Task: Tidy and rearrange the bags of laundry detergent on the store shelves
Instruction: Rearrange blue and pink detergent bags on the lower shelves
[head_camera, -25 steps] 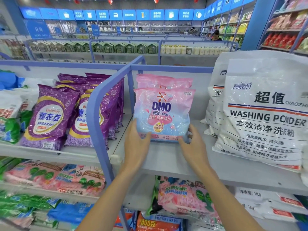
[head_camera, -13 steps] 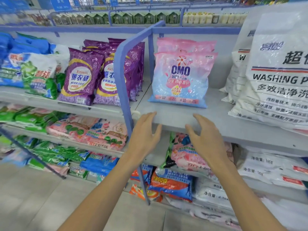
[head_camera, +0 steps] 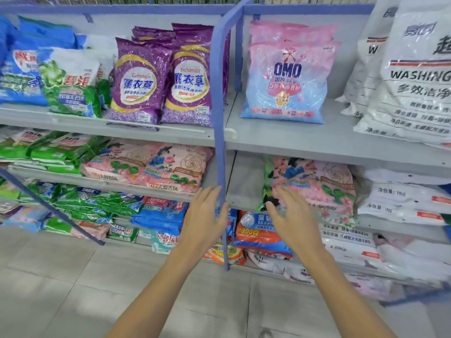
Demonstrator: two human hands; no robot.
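Head view, upper shelf (head_camera: 305,142) first: blue and green detergent bags (head_camera: 66,89) crowd the far left, then two purple bags (head_camera: 144,84) stand upright side by side, with more of the same behind them. A blue shelf post (head_camera: 218,93) divides the bays. Just right of it the pink-and-blue OMO bag (head_camera: 286,79) stands upright with another pink bag behind it, apart from the big white washing powder sacks (head_camera: 415,93) leaning at the far right. On the shelf below, pink rose-print bags (head_camera: 151,167) lie flat on both sides of the post. Lower still, the left hand (head_camera: 207,220) hovers just left of the post and the right hand (head_camera: 290,220) just right of it — both hands open, fingers loosely spread, backs to the camera, holding nothing.
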